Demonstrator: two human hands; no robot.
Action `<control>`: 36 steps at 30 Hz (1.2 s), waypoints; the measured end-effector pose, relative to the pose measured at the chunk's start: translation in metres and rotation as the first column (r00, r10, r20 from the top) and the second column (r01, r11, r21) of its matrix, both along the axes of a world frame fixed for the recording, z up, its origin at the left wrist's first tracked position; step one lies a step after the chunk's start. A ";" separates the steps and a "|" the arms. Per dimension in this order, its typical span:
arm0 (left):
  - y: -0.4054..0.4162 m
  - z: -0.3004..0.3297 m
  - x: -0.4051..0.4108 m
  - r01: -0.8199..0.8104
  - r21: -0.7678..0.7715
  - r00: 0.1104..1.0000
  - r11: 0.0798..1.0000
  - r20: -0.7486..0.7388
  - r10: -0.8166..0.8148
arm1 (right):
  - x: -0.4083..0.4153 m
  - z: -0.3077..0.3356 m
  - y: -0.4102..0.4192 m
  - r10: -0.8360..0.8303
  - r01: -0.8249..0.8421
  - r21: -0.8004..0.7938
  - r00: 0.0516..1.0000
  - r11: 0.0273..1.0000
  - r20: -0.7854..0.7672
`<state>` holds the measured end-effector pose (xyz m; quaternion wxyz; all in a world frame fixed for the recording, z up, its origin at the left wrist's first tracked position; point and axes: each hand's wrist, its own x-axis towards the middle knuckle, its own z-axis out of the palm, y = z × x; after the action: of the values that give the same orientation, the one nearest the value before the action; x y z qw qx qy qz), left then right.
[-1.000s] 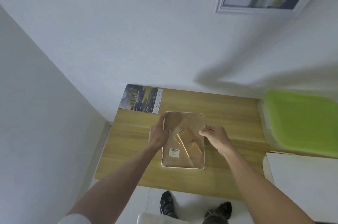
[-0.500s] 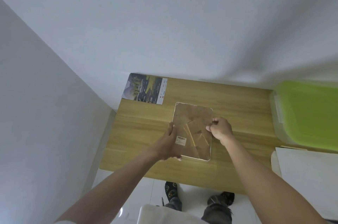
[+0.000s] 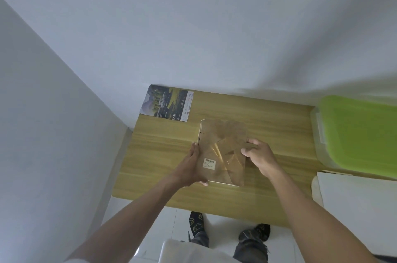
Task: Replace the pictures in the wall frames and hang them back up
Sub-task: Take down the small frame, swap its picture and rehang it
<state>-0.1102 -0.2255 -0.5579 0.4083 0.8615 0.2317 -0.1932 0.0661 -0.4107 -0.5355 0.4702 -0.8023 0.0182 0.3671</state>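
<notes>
Head view: both hands hold the white-edged frame with brown cardboard back [image 3: 222,151] (face down) over the light wooden table [image 3: 159,155]; left hand [image 3: 190,168] grips its left edge, right hand [image 3: 258,156] pinches the right.

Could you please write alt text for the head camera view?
Both hands hold a face-down picture frame with a brown backing board on a wooden table: left hand along its edge, right hand pinching its backing. A printed landscape picture lies behind.
</notes>
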 end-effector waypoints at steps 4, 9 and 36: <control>0.001 0.010 -0.002 -0.147 -0.047 0.981 0.988 0.119 0.152 | 0.000 0.004 -0.001 -0.048 0.048 0.043 0.999 0.998 -0.013; -0.004 0.023 -0.001 -0.327 -0.067 0.902 0.943 0.276 0.333 | 0.004 0.008 -0.003 -0.084 0.086 0.089 0.996 0.992 -0.026; -0.199 0.014 0.187 -0.207 0.155 0.978 0.966 0.030 0.205 | 0.082 -0.024 -0.156 0.313 -0.081 -0.412 0.785 0.908 0.534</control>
<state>0.0770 -0.4244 -0.5440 0.3587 0.8635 0.3317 -0.1252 0.1479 -0.5671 -0.5594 0.2524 -0.9466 -0.1455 0.1381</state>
